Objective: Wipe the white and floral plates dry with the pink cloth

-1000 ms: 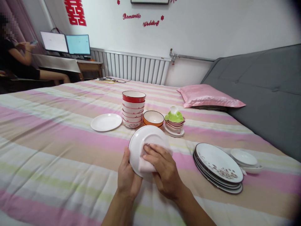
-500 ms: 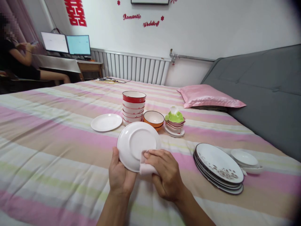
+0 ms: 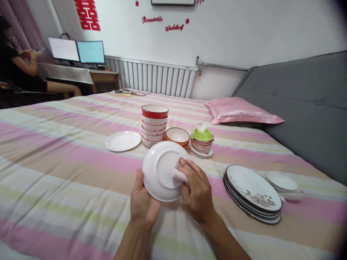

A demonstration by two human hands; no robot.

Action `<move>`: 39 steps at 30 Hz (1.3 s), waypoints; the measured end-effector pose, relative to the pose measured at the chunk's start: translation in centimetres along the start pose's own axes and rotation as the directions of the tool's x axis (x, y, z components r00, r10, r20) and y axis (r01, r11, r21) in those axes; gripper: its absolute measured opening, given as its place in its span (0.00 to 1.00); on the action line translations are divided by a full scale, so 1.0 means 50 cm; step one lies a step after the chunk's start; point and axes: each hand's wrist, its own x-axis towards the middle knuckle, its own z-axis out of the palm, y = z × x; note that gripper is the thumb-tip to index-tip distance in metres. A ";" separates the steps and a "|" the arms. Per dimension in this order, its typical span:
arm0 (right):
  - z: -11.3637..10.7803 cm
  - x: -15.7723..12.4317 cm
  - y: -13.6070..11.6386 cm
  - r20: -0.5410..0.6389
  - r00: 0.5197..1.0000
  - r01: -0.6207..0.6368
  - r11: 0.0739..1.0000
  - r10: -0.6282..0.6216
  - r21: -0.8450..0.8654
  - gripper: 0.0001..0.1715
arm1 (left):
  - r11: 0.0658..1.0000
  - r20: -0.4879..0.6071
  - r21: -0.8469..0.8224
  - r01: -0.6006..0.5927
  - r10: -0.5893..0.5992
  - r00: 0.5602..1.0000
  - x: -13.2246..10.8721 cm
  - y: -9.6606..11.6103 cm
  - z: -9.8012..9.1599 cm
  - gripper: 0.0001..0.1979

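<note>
A white plate [image 3: 154, 180] is tilted up above the bed, its underside with the raised foot ring turned towards me. My left hand [image 3: 145, 206] grips it at the lower left, thumb along the rim and fingers behind. In my right hand [image 3: 199, 193] a folded pale pink cloth [image 3: 179, 175] is pressed against the right part of the underside. Just beyond the plate stand a tall stack of red and white bowls [image 3: 154, 124] and an orange bowl [image 3: 177, 136] with a white inside.
An oval white plate [image 3: 123, 141] lies left of the bowls. Right are small dishes topped by a green leaf-shaped one [image 3: 202, 134], stacked dark-rimmed plates [image 3: 252, 187] and small white dishes [image 3: 282, 181]. A pink pillow [image 3: 241, 110] lies behind. A person [image 3: 24, 68] sits far left.
Both hands and the plate have shifted slightly right. The cloth has moved from the plate's lower edge up and right across the underside.
</note>
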 end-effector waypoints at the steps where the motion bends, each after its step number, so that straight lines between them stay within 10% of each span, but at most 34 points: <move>1: 0.001 -0.001 0.001 -0.009 1.000 -0.003 1.000 0.003 0.005 0.21 | 1.000 0.025 0.000 0.013 -0.013 1.000 0.000 -0.004 -0.002 0.25; 16: -0.017 0.012 -0.009 0.094 0.980 0.165 0.979 -0.177 0.123 0.24 | 0.993 0.048 0.027 0.116 -0.118 0.992 -0.005 -0.024 0.006 0.26; 29: -0.035 0.025 -0.042 0.142 0.953 0.229 0.942 -0.269 0.245 0.20 | 1.000 -0.214 0.001 -0.015 0.015 0.977 0.002 0.001 0.011 0.28; 39: -0.024 0.006 -0.004 0.002 0.987 0.159 0.986 -0.159 0.046 0.19 | 0.994 -0.014 -0.073 -0.083 0.082 0.997 0.009 0.012 -0.007 0.26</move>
